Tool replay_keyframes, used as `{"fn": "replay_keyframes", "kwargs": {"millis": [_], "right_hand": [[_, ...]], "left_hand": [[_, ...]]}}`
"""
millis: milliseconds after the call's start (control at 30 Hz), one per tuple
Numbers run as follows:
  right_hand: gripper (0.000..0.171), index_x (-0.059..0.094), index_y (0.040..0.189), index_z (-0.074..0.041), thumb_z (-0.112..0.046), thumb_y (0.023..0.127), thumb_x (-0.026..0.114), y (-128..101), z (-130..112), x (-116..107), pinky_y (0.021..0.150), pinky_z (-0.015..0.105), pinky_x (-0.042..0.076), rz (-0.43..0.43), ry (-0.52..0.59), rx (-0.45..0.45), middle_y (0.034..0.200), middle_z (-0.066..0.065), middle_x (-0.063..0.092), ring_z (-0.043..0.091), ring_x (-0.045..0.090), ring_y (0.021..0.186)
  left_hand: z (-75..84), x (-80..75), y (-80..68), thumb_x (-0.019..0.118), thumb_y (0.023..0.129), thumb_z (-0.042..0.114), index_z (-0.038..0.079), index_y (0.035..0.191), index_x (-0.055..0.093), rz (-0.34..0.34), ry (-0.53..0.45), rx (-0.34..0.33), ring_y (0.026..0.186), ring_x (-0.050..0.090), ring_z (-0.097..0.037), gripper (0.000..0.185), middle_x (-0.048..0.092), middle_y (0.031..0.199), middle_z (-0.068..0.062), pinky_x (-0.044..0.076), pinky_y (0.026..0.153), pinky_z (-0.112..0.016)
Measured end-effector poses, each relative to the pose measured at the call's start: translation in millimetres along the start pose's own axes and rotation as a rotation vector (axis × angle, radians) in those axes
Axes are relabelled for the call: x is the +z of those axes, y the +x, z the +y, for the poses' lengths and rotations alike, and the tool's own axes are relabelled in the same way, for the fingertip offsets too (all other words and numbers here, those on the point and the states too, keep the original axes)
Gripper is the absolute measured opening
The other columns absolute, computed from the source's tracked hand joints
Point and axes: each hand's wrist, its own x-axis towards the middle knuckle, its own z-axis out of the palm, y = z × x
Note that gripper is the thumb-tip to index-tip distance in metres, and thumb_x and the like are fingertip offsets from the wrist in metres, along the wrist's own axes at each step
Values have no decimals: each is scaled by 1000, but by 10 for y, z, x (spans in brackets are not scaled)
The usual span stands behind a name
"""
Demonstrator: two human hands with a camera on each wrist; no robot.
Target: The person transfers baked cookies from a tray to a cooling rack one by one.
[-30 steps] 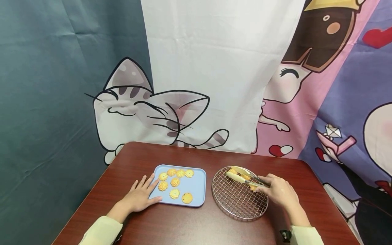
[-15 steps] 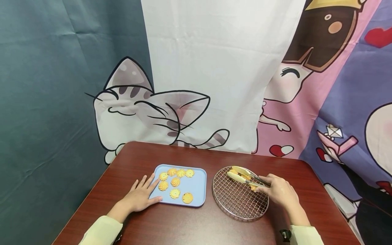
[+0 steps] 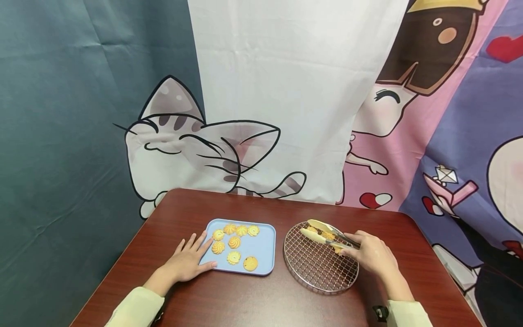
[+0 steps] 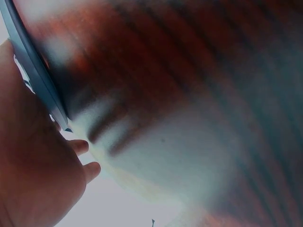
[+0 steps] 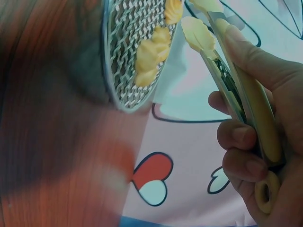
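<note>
Tongs (image 5: pixel 251 99) in right hand (image 3: pixel 375 254) above cookies (image 5: pixel 150 56) on wire rack (image 3: pixel 320 269).

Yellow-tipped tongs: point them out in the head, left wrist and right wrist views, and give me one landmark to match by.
Head: right of centre, low, the tongs in the right hand, over the round wire rack.
Left wrist: not in it.
Right wrist: upper right, tips by the top edge, yellow handle gripped below.
Landmark: the rack, in the head and right wrist views only.
</note>
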Motion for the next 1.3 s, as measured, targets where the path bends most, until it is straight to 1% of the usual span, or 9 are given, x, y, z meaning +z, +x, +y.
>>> {"fn": "replay_keyframes", "kwargs": {"millis": [200,333,467,567,667,867,1100,1233,1300], "right_hand": [[55,76,122,-17,-42,75,88,18,-159,0,57,38,45,-2,9,-31,90,-11,64,17,61,74],[55,76,123,-20,-43,75,88,47,-259,18,57,38,46,-10,7,-49,92,-9,65,18,62,75],[55,75,125,-21,-43,76,88,75,-351,52,65,47,53,-14,13,-51,107,-3,70,30,70,89],[57,74,127,-22,-44,76,87,91,-423,80,74,55,55,-26,21,-44,123,3,70,37,70,103],[57,73,128,-24,-45,76,86,103,-504,105,76,56,55,-39,28,-45,128,5,69,38,70,105],[56,74,126,-24,-46,76,86,118,-662,131,75,51,56,-61,37,-73,119,-3,70,33,71,100],[56,75,124,-24,-47,75,87,110,-777,180,80,53,56,-53,44,-97,123,3,70,32,69,108],[56,76,123,-23,-45,73,89,104,-851,199,75,44,55,-50,36,-136,106,-4,69,22,68,90],[56,76,122,-22,-44,72,89,100,-883,211,75,41,55,-57,41,-156,103,-6,68,19,66,86]], "left_hand": [[8,-6,-10,54,96,65,12,158,38,-17,20,-12,150,18,-51,83,20,167,-17,12,116,-70],[7,-7,-6,51,95,69,13,158,37,-25,25,-22,151,18,-49,85,19,168,-15,12,117,-70],[0,-9,-5,50,95,70,14,158,37,-23,30,-27,151,17,-49,86,19,168,-15,12,117,-69],[-2,-10,-8,49,94,71,15,158,37,-21,34,-29,151,18,-48,86,19,168,-14,12,118,-69],[-4,-9,-5,50,94,71,15,159,36,-21,32,-31,151,17,-48,86,19,168,-14,12,118,-69],[-22,17,10,49,95,71,15,159,36,-13,42,-30,151,18,-48,86,19,168,-14,12,118,-69],[-19,17,6,50,95,70,15,159,36,-9,42,-25,151,18,-49,85,19,168,-15,13,117,-69],[-17,10,5,50,95,69,15,158,37,-9,36,-19,151,18,-49,85,19,168,-15,13,117,-69],[-17,2,5,50,95,70,14,158,37,-10,31,-18,151,18,-49,86,19,168,-15,12,117,-69]]}}
